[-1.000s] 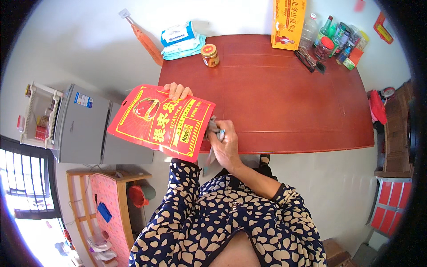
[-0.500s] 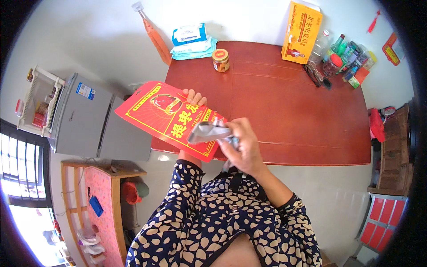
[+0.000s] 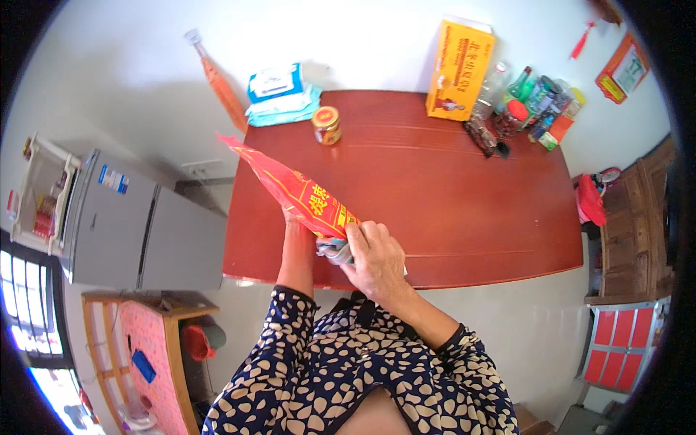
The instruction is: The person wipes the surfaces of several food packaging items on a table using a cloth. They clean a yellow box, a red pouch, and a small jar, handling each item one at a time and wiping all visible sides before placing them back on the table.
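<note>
A flat red package [image 3: 308,199] with yellow print is tilted over the table's near left part, its surface seen at a steep slant. My left hand [image 3: 292,217] is under it, gripping from below, with its fingers mostly hidden by the package. My right hand [image 3: 377,257] is closed at the package's lower right end, fingers bent over the edge. A crumpled grey-white cloth [image 3: 334,251] is bunched in that hand, against the package's lower edge.
The red-brown table [image 3: 471,210] carries a gold-lidded jar [image 3: 327,126], stacked wipes packs [image 3: 283,101], a yellow box [image 3: 460,69], glasses [image 3: 480,136] and several bottles and jars at the far right. A grey fridge [image 3: 116,225] stands left, beside a pink-covered stand [image 3: 156,348].
The red package has tipped from facing up to a steep slant. My right hand and the cloth have moved down to its lower edge. My left fingers went out of sight.
</note>
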Tool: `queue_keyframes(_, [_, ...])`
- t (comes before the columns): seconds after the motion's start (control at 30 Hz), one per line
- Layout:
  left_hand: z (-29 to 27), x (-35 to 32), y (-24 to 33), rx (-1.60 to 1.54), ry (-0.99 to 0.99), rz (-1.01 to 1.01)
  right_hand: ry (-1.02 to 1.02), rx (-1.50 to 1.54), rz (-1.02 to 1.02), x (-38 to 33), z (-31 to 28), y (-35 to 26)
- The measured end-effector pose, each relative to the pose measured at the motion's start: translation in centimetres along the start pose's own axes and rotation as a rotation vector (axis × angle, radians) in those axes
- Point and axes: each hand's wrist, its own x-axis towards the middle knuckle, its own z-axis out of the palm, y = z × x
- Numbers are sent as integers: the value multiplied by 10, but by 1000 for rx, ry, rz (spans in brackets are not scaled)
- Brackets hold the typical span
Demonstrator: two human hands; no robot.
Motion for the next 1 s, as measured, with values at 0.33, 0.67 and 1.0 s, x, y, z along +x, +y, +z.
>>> queue_keyframes(0.33, [109,17,-33,374,-322,-6,314,919,577,-2,4,193])
queue_keyframes(0.67, [155,114,-95,286,-162,120,377,666,707,89,41,291])
queue_keyframes(1.0, [157,236,-120,238,-67,284,315,482,697,85,58,358])
